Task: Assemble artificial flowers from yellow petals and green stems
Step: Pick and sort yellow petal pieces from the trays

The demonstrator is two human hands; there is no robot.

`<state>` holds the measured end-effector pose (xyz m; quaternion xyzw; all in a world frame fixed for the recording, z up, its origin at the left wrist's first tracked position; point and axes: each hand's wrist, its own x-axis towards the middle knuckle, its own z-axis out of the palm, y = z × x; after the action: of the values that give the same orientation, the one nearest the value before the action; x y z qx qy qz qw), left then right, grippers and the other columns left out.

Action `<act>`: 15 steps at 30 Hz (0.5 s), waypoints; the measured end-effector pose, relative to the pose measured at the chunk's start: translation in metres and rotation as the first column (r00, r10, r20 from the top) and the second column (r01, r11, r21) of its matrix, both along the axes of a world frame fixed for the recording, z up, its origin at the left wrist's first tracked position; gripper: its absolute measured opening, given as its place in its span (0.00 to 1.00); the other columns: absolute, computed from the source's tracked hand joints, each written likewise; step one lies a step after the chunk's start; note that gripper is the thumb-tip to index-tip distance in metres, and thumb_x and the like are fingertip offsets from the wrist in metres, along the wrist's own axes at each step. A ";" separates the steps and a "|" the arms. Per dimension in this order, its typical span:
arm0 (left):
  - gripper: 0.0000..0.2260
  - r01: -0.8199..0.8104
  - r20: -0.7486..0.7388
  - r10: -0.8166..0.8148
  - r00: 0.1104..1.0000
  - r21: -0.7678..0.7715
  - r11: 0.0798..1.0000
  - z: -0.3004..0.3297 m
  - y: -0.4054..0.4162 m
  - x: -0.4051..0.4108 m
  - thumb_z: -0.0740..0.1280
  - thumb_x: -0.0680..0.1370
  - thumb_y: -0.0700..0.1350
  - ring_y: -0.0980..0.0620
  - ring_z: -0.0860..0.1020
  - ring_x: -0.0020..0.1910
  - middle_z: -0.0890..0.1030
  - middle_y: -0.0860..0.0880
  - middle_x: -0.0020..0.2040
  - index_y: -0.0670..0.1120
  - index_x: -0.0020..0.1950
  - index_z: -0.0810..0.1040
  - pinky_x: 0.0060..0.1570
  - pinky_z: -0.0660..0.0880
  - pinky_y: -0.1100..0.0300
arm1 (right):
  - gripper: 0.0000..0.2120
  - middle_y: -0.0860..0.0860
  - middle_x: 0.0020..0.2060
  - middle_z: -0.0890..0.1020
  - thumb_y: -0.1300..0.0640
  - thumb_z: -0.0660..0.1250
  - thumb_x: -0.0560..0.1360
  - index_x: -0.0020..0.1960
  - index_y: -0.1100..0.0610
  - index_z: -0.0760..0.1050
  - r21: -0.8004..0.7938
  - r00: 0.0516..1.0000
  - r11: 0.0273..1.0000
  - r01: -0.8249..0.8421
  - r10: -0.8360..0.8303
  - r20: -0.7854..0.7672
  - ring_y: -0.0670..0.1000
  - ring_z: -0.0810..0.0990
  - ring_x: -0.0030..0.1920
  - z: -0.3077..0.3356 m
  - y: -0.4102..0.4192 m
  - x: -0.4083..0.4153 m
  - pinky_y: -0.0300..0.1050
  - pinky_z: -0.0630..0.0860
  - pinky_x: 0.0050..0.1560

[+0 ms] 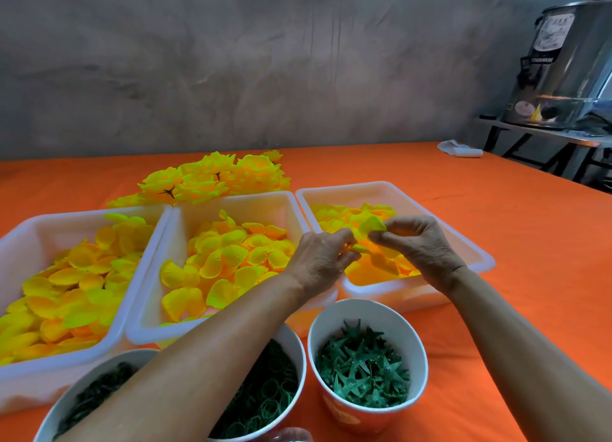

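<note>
Both hands hover over the right white tray [477,239] of small yellow petals. My left hand [319,259] pinches a small yellow-green piece [359,248] at its fingertips. A yellow petal [374,224] sits pinched in my right hand [419,242], just above and right of the left fingertips. The middle tray [265,203] and the left tray [39,233] hold larger yellow petals. In front stand three paper cups: green star-shaped calyx pieces [362,365], green rings [268,395], and dark green parts [96,388]. A heap of finished yellow flowers [215,180] lies behind the trays.
Everything rests on an orange tablecloth [496,309]. A white folded cloth [458,150] lies at the far right edge. A large steel urn [563,67] stands on a side table at the right. A grey wall closes the back.
</note>
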<state>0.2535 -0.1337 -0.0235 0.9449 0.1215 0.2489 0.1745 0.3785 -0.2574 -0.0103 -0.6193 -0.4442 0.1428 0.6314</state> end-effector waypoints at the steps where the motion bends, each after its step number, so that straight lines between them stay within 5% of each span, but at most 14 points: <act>1: 0.12 -0.003 0.004 0.003 1.000 0.009 1.000 0.000 0.000 0.000 0.64 0.79 0.48 0.38 0.77 0.50 0.81 0.39 0.50 0.42 0.58 0.76 0.48 0.67 0.52 | 0.07 0.45 0.30 0.82 0.68 0.72 0.68 0.36 0.57 0.82 0.023 1.000 1.000 0.001 -0.001 -0.028 0.41 0.76 0.32 0.000 0.000 0.001 0.34 0.74 0.34; 9: 0.09 0.030 0.042 -0.027 0.999 -0.072 0.997 0.000 0.001 -0.002 0.66 0.78 0.42 0.39 0.78 0.49 0.82 0.38 0.50 0.40 0.56 0.75 0.47 0.73 0.48 | 0.07 0.45 0.27 0.81 0.67 0.66 0.75 0.41 0.57 0.78 0.127 0.943 0.959 0.255 -0.218 -0.250 0.41 0.76 0.28 0.000 -0.002 0.009 0.33 0.73 0.30; 15: 0.07 0.002 0.124 0.006 0.992 -0.066 0.998 0.001 0.001 -0.002 0.64 0.79 0.41 0.37 0.76 0.44 0.79 0.36 0.45 0.38 0.53 0.73 0.43 0.72 0.44 | 0.07 0.52 0.33 0.81 0.62 0.61 0.79 0.43 0.57 0.74 0.159 0.854 0.928 0.337 -0.231 -0.466 0.47 0.80 0.32 0.005 0.000 0.010 0.39 0.79 0.31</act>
<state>0.2514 -0.1323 -0.0223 0.9212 0.1197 0.3031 0.2127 0.3886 -0.2578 -0.0055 -0.5510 -0.2071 0.1296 0.7980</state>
